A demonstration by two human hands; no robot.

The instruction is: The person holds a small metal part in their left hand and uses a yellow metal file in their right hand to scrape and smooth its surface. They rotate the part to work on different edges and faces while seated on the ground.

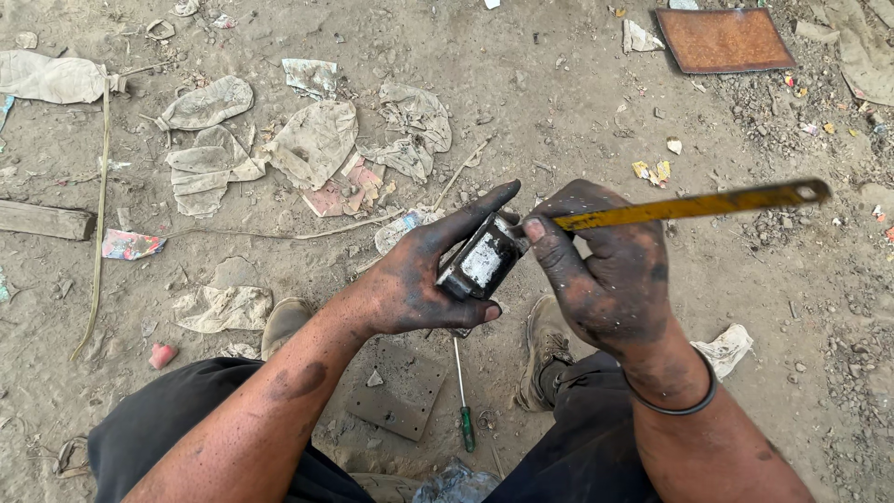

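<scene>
We see the left hand (419, 275) gripping a small dark metal block with a worn pale face (481, 259) above the dirt ground (559, 102), right hand (605, 270) clenched on a yellow flat metal strip (694, 206); greasy fingers could let either slip.

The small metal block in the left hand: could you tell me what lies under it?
Below the metal block, a green-handled screwdriver and flat grey plate lie on the dirt. The left hand hides the block's underside.
</scene>
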